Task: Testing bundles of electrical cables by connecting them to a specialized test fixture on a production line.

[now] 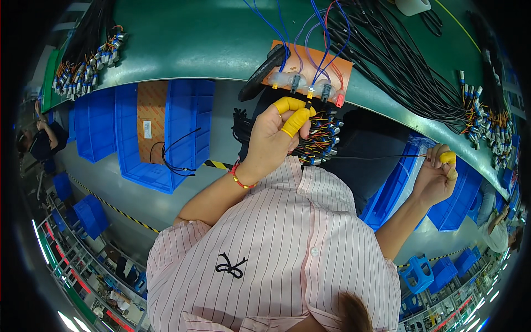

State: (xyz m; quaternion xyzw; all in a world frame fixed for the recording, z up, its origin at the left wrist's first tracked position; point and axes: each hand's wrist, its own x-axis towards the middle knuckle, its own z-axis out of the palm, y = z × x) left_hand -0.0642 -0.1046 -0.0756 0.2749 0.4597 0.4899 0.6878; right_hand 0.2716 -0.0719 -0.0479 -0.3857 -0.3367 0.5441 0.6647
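A bundle of thin black cables with silver metal ends [88,69] lies on the smooth green tabletop [182,44]. Rightward, the left hand [267,138], its fingertips covered in yellow, pinches a small dark piece [308,103] at the near edge of a flat orange board [343,71]. Farther right, the right hand [433,183] grips a thin dark cable [381,158] above blue plastic bins [452,200].

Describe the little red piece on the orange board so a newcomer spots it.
Start at the green workbench across the top. On its near edge sits an orange board with wires. At the board's lower right corner is the red piece, bright against the dark piece beside it.
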